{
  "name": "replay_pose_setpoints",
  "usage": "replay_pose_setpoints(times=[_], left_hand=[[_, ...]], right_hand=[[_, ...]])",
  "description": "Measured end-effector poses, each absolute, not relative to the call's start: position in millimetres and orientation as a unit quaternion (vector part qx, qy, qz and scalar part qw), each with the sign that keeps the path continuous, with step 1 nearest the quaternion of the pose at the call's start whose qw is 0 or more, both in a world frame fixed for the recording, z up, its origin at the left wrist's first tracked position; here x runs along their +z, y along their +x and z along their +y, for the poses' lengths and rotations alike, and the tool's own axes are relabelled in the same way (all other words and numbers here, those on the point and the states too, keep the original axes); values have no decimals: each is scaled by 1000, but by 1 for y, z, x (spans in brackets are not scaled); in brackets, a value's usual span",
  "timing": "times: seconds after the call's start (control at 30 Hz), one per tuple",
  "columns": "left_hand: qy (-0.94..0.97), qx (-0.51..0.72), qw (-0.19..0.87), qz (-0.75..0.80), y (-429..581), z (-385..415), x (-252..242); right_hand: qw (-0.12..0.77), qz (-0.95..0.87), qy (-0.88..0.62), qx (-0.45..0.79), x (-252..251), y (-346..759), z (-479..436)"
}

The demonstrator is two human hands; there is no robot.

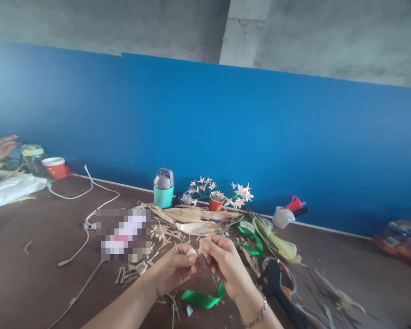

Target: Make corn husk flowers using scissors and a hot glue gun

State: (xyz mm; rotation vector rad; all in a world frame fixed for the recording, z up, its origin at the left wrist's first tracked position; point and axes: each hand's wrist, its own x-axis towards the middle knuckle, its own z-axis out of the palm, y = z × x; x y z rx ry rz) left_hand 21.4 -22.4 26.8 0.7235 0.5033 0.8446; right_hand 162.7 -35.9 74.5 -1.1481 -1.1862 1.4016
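In the middle of the head view my left hand [176, 267] and my right hand [224, 262] meet above the table. Their thumbs and fingertips pinch a small pale piece of dried husk [200, 251] between them; most of it is hidden by the fingers. Below the hands lies a loop of green ribbon [205, 299]. Just beyond them spread dried corn husks [192, 228], with husk scraps [133, 272] to the left. A black glue gun [272, 281] rests against a round container [292, 276] beside my right wrist.
A red cup [215, 202] with husk flowers [239, 195] and a turquoise flask [163, 189] stand by the blue partition [226, 128]. White cables [89, 205] cross the left side. Another person's hand [2, 148] shows far left near a jar [33, 157].
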Motion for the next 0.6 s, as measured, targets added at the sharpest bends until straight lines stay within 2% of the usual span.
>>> replay_pose_setpoints(times=[0.2, 0.6], left_hand=[[347, 390, 826, 212, 22, -24, 29], [370, 466, 773, 219, 22, -21, 28]], right_hand=[[442, -496, -473, 578, 78, 167, -37], [454, -507, -494, 541, 76, 171, -35]])
